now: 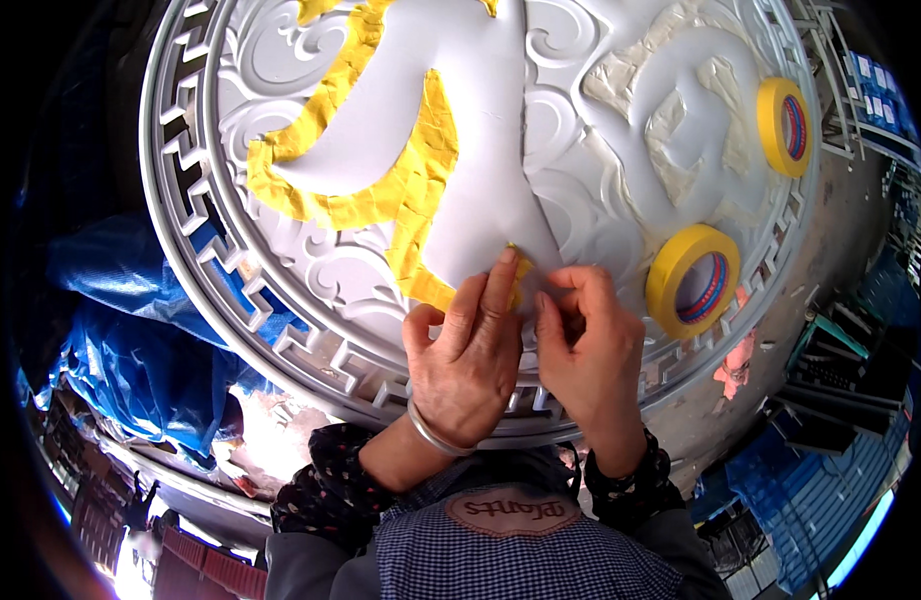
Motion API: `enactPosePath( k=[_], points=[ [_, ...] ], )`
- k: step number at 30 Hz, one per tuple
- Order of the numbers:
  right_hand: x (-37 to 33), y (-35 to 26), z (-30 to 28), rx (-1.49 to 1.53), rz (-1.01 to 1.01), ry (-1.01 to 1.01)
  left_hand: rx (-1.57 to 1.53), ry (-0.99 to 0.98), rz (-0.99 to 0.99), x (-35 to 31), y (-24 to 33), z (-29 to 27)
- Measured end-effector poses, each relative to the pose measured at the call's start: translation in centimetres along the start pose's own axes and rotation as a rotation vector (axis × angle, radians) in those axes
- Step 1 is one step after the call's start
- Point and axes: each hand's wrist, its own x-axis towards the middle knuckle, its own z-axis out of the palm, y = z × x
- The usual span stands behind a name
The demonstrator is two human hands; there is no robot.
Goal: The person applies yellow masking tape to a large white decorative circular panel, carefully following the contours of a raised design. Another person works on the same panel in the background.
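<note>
A large round light-grey relief panel (pixel 486 200) lies below me, with raised scrolls and a pierced key-pattern border. Yellow masking tape (pixel 416 185) follows the edges of its smooth raised shape on the left. My left hand (pixel 466 355), with a silver bangle at the wrist, rests on the lower part of that shape. Its fingers are stretched out, the fingertips on a short yellow tape piece (pixel 522 272). Just to the right, my right hand (pixel 593 350) has thumb and index finger pinched close to the surface. What lies between them is hidden.
Two yellow tape rolls, a nearer roll (pixel 693 281) and a farther roll (pixel 784 127), lie on the panel's right side. Clear film (pixel 671 125) surrounds another raised shape there. Blue sheeting (pixel 146 375) is bunched at the left. Dark stacked pieces (pixel 846 385) stand at the right.
</note>
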Motion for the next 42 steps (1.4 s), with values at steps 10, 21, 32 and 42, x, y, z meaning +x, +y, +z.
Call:
enactPosePath(
  k=[10,21,32,42],
  points=[
    [0.4,1.7,-0.6,-0.083,-0.347,0.070,-0.025,0.015,0.014,0.1,-0.2,0.1],
    [0.5,2.3,-0.6,-0.273,-0.472,0.020,-0.043,0.000,0.035,0.1,-0.6,-0.1],
    [0.5,1.8,-0.5,-0.307,-0.474,0.019,-0.056,0.024,0.023,0.1,-0.7,0.3],
    [-0.4,3.0,-0.8,-0.092,-0.389,0.059,-0.169,0.024,0.058,-0.2,-1.5,0.2]
  ],
)
